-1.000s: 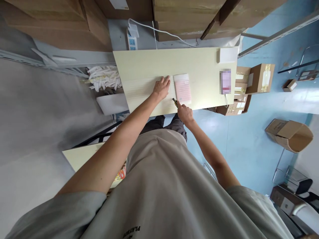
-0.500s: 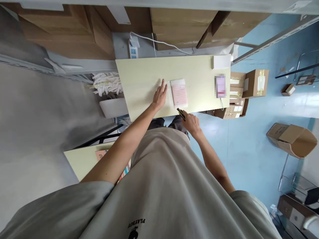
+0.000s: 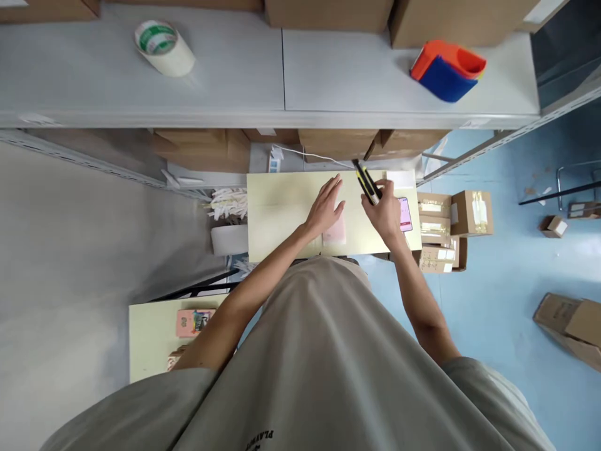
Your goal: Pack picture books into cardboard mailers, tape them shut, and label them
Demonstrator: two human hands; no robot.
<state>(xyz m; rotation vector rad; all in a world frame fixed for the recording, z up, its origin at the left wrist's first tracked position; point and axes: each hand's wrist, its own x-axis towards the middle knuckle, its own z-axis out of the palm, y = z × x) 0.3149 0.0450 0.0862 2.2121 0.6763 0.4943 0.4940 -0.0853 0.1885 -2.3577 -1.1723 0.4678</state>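
Observation:
My left hand [image 3: 325,205] is over the pale yellow table [image 3: 277,216], fingers stretched out, partly covering a pink-and-white packet [image 3: 335,234] that looks flat. Whether it touches the packet I cannot tell. To its right, my right hand [image 3: 385,214] is closed around a black-and-yellow utility knife [image 3: 365,180], raised above the table, its tip pointing away and to the left. A phone with a lit pink screen [image 3: 404,213] lies just beyond that wrist, partly hidden by it. Behind it, at the far right corner, is a white box [image 3: 401,179].
A grey shelf [image 3: 225,81] spans the front above the table, bearing a tape roll [image 3: 166,53] and a red-and-blue plastic thing [image 3: 448,72]. Cardboard boxes [image 3: 434,225] stack to the right. A second table [image 3: 150,338] with pink packs [image 3: 190,322] stands at lower left.
The view has tilted up, bringing the shelf top into sight. My right hand has lifted the knife from the near edge to over the table; my left hand has shifted right over the packet.

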